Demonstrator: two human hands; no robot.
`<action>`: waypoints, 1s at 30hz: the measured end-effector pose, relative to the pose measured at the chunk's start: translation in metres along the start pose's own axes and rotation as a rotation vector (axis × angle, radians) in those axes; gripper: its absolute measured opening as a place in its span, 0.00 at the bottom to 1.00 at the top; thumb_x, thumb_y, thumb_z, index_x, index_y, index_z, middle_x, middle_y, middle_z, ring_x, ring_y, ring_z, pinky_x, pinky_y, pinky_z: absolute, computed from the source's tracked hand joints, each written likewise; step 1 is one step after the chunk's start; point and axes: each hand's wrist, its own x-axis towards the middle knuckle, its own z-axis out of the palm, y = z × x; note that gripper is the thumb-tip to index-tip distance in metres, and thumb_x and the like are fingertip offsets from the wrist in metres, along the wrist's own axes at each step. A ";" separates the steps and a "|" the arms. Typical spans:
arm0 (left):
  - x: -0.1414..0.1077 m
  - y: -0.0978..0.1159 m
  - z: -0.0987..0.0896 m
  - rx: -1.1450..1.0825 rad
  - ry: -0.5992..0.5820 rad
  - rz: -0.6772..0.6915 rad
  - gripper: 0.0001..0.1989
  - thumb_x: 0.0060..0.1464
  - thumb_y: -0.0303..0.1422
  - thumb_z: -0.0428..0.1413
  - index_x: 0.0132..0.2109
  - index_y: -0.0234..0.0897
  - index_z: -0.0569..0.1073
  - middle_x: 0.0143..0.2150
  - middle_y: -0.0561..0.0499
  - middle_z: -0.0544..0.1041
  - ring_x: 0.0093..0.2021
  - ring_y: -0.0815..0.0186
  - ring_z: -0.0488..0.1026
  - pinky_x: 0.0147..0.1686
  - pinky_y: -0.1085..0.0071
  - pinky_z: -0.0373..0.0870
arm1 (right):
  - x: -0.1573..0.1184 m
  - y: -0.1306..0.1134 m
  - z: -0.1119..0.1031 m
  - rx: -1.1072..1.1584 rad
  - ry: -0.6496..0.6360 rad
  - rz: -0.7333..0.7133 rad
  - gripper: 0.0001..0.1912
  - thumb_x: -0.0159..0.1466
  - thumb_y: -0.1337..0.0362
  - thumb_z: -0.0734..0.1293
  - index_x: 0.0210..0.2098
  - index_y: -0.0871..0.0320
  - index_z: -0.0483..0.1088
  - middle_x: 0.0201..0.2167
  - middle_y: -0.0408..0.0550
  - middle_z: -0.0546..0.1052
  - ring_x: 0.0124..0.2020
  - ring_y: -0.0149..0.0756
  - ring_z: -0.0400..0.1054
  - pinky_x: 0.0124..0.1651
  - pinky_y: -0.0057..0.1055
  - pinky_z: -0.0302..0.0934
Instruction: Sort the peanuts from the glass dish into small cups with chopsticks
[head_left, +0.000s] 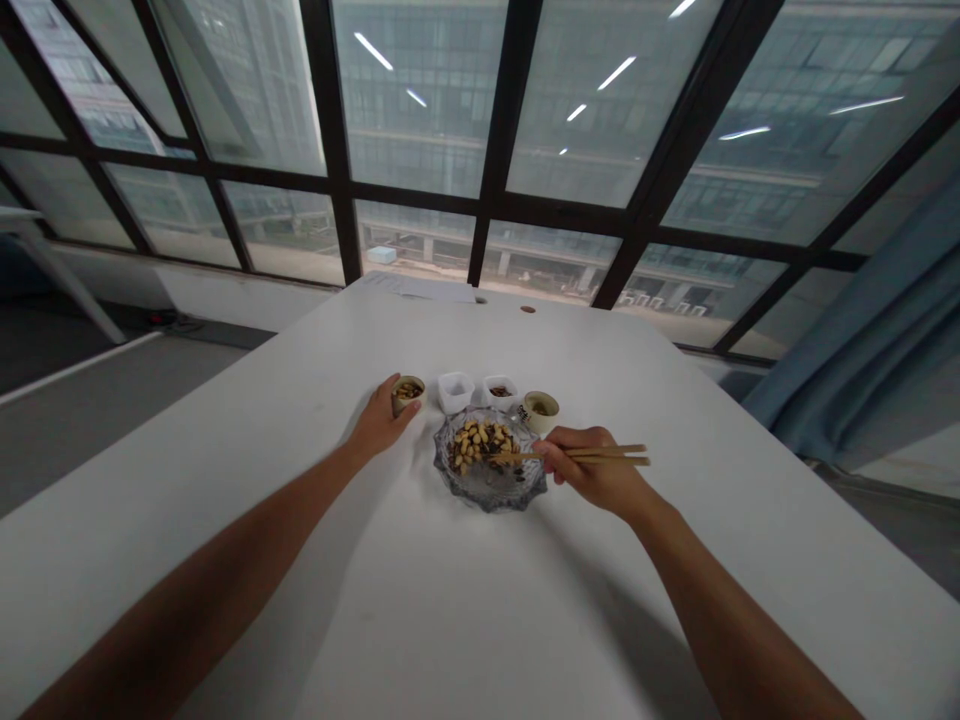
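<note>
My left hand (379, 420) is wrapped round a small cup (399, 407) with nuts or seeds inside, left of the other containers. In my right hand (592, 470) is a pair of chopsticks (611, 454), their tips reaching into a scalloped glass bowl (491, 495). Pale nuts (472, 440) mixed with dark seeds lie in the back part of that bowl. Whether the chopstick tips pinch a piece is too small to tell. Behind the bowl stand a white dish (455, 404), another white dish (512, 402) with dark bits, and a second small cup (553, 420) with some contents.
All of this stands on a white table (420, 610). Papers (435, 290) lie at its far end, near a brown round spot (528, 309). Dark-framed windows (420, 100) rise behind, and a blue curtain (862, 330) hangs at the right.
</note>
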 end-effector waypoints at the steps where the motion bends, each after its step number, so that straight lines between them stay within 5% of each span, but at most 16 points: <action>1: 0.000 0.000 0.000 -0.002 -0.001 0.000 0.33 0.56 0.48 0.56 0.63 0.37 0.61 0.62 0.37 0.69 0.62 0.50 0.68 0.63 0.51 0.62 | 0.000 -0.001 0.000 0.000 0.005 0.002 0.25 0.69 0.48 0.60 0.22 0.56 0.69 0.14 0.44 0.72 0.16 0.31 0.68 0.22 0.27 0.60; 5: 0.000 -0.001 0.001 -0.005 -0.011 0.005 0.33 0.56 0.48 0.56 0.63 0.36 0.61 0.62 0.37 0.69 0.63 0.51 0.67 0.63 0.51 0.62 | 0.000 0.002 0.003 0.092 0.067 0.083 0.28 0.67 0.43 0.61 0.21 0.57 0.69 0.15 0.45 0.74 0.15 0.31 0.68 0.20 0.26 0.61; 11: 0.000 -0.001 0.002 0.013 -0.002 0.008 0.34 0.54 0.47 0.58 0.64 0.38 0.61 0.63 0.37 0.69 0.62 0.51 0.67 0.63 0.51 0.63 | 0.008 0.021 0.005 0.512 0.434 0.320 0.31 0.58 0.34 0.65 0.24 0.58 0.69 0.13 0.46 0.72 0.10 0.31 0.63 0.11 0.26 0.55; 14: 0.000 -0.002 0.002 0.007 -0.008 0.011 0.38 0.50 0.46 0.62 0.64 0.38 0.60 0.63 0.37 0.68 0.62 0.50 0.67 0.63 0.50 0.64 | 0.012 0.030 0.005 0.641 0.508 0.371 0.32 0.55 0.32 0.66 0.23 0.58 0.68 0.12 0.46 0.72 0.09 0.30 0.61 0.10 0.26 0.53; 23: 0.000 -0.001 0.000 0.003 -0.023 -0.001 0.40 0.48 0.44 0.64 0.64 0.38 0.59 0.63 0.36 0.68 0.62 0.50 0.68 0.62 0.49 0.64 | 0.013 0.032 0.009 0.712 0.500 0.396 0.31 0.54 0.33 0.68 0.23 0.58 0.68 0.12 0.45 0.71 0.09 0.29 0.61 0.09 0.25 0.52; 30: -0.001 0.018 -0.009 0.057 -0.038 0.071 0.41 0.41 0.40 0.68 0.61 0.39 0.63 0.60 0.41 0.71 0.60 0.51 0.69 0.61 0.54 0.66 | 0.006 0.019 0.034 0.556 0.366 0.203 0.30 0.61 0.35 0.63 0.24 0.57 0.69 0.14 0.45 0.73 0.11 0.31 0.64 0.13 0.28 0.59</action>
